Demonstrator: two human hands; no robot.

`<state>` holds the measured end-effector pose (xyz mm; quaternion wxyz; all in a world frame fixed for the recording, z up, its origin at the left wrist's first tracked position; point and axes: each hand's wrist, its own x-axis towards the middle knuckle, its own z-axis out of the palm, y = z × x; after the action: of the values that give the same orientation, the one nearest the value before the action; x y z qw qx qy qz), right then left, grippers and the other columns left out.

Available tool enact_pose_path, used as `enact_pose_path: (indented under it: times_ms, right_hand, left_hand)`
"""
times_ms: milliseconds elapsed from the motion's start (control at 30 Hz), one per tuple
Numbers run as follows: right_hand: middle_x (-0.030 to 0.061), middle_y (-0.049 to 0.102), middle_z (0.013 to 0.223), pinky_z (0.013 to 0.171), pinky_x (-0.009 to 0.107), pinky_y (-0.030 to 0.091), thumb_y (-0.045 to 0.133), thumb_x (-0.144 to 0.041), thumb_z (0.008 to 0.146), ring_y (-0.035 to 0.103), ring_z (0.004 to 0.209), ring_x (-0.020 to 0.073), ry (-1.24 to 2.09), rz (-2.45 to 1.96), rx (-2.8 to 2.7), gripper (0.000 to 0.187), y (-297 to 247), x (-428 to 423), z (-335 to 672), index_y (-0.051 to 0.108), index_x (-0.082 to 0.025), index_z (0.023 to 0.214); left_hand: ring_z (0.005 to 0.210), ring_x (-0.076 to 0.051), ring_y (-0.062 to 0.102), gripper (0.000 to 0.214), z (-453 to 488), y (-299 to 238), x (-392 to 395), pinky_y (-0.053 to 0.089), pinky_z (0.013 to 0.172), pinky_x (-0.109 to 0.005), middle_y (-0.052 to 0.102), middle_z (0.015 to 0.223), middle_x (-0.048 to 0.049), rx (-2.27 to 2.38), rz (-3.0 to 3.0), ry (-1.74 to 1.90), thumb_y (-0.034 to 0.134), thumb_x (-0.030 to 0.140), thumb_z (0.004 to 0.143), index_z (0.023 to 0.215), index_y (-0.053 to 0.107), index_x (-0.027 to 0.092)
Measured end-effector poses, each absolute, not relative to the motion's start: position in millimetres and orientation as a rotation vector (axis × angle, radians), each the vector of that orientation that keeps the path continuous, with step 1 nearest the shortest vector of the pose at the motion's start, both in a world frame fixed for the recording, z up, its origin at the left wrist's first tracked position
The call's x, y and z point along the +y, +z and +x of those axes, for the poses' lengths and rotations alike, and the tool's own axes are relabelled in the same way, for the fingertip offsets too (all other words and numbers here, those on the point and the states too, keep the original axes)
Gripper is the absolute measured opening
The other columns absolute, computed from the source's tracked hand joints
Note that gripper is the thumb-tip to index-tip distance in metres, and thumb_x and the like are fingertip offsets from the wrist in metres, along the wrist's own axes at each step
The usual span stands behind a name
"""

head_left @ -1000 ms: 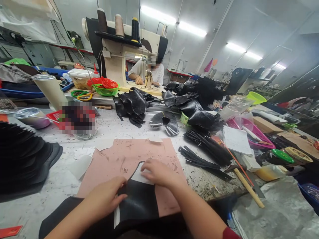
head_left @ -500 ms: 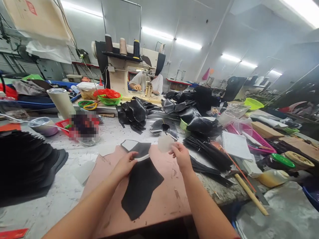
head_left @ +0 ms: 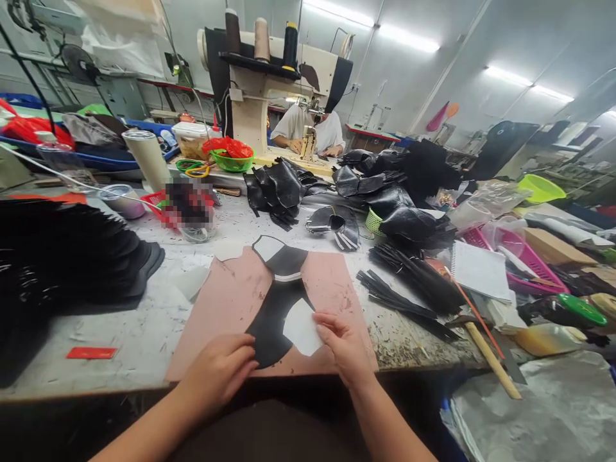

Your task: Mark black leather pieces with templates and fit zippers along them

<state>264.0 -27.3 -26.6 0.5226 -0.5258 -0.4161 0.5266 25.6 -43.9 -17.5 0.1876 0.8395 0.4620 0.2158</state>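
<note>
A black leather piece (head_left: 279,301) lies flat on a pink mat (head_left: 231,301) on the worktable. My left hand (head_left: 219,372) rests on the near edge of the leather, fingers curled and pressing it down. My right hand (head_left: 344,343) pinches a small white patch (head_left: 302,327) and holds it against the right side of the leather. A white band crosses the leather higher up.
Stacked black pieces (head_left: 72,256) sit at the left, black strips (head_left: 409,282) and a hammer (head_left: 486,353) at the right. Heaps of black leather (head_left: 283,186) lie behind the mat. A person sits at a sewing machine (head_left: 269,83) across the table.
The leather piece now lies flat, farther along the mat. My right hand came down from mid-air and set the white patch on the leather. My left hand moved back to the near edge.
</note>
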Motion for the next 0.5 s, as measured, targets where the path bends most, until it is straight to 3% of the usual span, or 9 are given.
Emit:
enact_pose_path:
  times_ms: [100,200,300,367,433,500]
  right_hand:
    - [0.0076,0.064,0.095,0.079,0.038,0.048,0.068,-0.033,0.062,0.059,0.088,0.0222,1.284,-1.226,-1.095,0.02,-24,-36,249,0.07,-0.02,0.077]
    - [0.0075,0.062,0.092,0.075,0.034,0.049,0.064,-0.03,0.064,0.058,0.086,0.0211,1.284,-1.181,-1.209,0.016,-20,-43,239,0.069,-0.02,0.076]
    - [0.006,0.061,0.087,0.068,0.03,0.05,0.059,-0.026,0.067,0.058,0.079,0.0181,1.314,-1.175,-1.318,0.027,-15,-50,236,0.065,-0.02,0.093]
    - [0.0043,0.059,0.083,0.065,0.029,0.049,0.054,-0.022,0.07,0.057,0.076,0.0166,1.28,-1.204,-1.446,0.034,-11,-52,241,0.06,-0.021,0.104]
    - [0.0037,0.057,0.08,0.067,0.03,0.048,0.048,-0.016,0.072,0.056,0.075,0.0164,1.15,-1.238,-1.606,0.029,-5,-52,251,0.062,-0.022,0.097]
    - [0.005,0.056,0.086,0.075,0.033,0.046,0.044,-0.012,0.07,0.055,0.083,0.0179,0.981,-1.268,-1.69,0.024,0,-50,263,0.064,-0.022,0.078]
  left_hand:
    - [0.082,-0.018,0.059,0.025,33,1,-39,0.048,0.071,-0.029,0.064,0.089,-0.0054,1.398,1.782,0.682,0.044,0.037,0.078,0.084,0.061,0.019]
    - [0.063,-0.015,0.055,0.029,45,11,-34,0.046,0.058,-0.026,0.058,0.068,-0.0004,1.341,1.345,0.639,0.049,0.045,0.069,0.074,0.056,0.017]
    - [0.051,-0.011,0.047,0.031,48,12,-37,0.041,0.05,-0.023,0.048,0.056,0.0047,1.287,1.208,0.539,0.054,0.048,0.064,0.065,0.047,0.018]
    - [0.049,-0.01,0.044,0.031,43,13,-42,0.037,0.048,-0.022,0.046,0.055,0.0054,1.258,1.266,0.454,0.051,0.049,0.067,0.065,0.044,0.019]
    - [0.052,-0.011,0.043,0.03,31,15,-49,0.036,0.049,-0.022,0.047,0.056,0.0048,1.247,1.401,0.37,0.045,0.048,0.072,0.064,0.044,0.019]
    - [0.056,-0.012,0.045,0.032,14,17,-59,0.037,0.054,-0.022,0.049,0.059,0.0033,1.271,1.529,0.31,0.039,0.047,0.077,0.061,0.045,0.019]
